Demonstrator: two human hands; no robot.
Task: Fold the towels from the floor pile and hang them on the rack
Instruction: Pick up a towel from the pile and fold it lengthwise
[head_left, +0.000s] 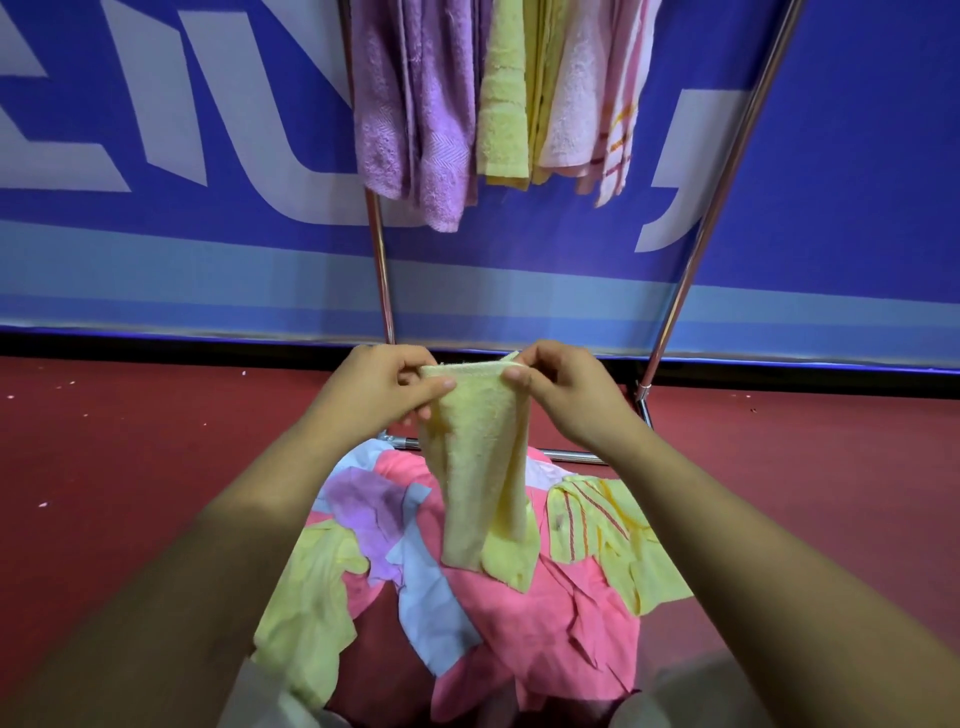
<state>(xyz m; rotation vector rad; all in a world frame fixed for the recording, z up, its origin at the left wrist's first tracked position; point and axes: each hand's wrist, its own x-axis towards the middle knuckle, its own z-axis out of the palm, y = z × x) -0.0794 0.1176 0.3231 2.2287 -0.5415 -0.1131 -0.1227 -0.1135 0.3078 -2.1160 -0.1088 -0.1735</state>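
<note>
The rack (382, 270) stands against the blue banner (156, 156), its two poles splaying apart toward the top and its base bar lying on the floor (130, 467) just behind the pile (519, 613). Purple towels (415, 119), a yellow one (504, 104) and pink ones (576, 104) hang bunched beside the left pole; between them and the right pole the banner shows through. Red floor spreads wide on both sides of the pile.

The left hand (387, 387) and right hand (563, 395) are raised in front of the rack's foot, close together. Each pinches a top corner of the held towel (478, 467) between thumb and curled fingers, the top edge stretched short between them. The held towel hangs as a narrow strip straight down from the hands, over the middle of the pile; I cannot tell whether its lower end touches the pile.
</note>
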